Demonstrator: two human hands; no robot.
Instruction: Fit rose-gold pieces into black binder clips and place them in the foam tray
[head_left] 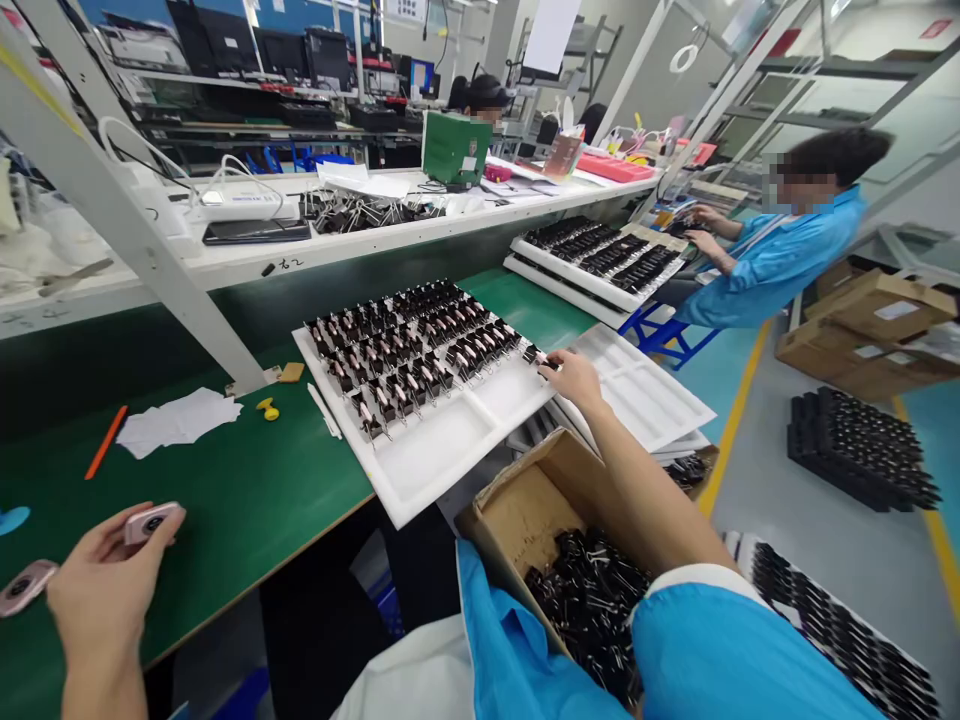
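Note:
My left hand is closed around a small pink camera-like device with a dark round lens, just above the green bench. A similar pink device lies beside it at the far left. Out to the right, my right hand pinches a black binder clip with something pale in its jaws, at the right edge of a white foam tray. Rows of black binder clips, many gripping pink pieces, fill the tray's back and middle compartments; white floor shows in the front ones.
An open cardboard box of loose binder clips stands below the bench edge. White trays are stacked right of it. An orange pen, white paper and a yellow knob lie on the bench. A co-worker sits at right.

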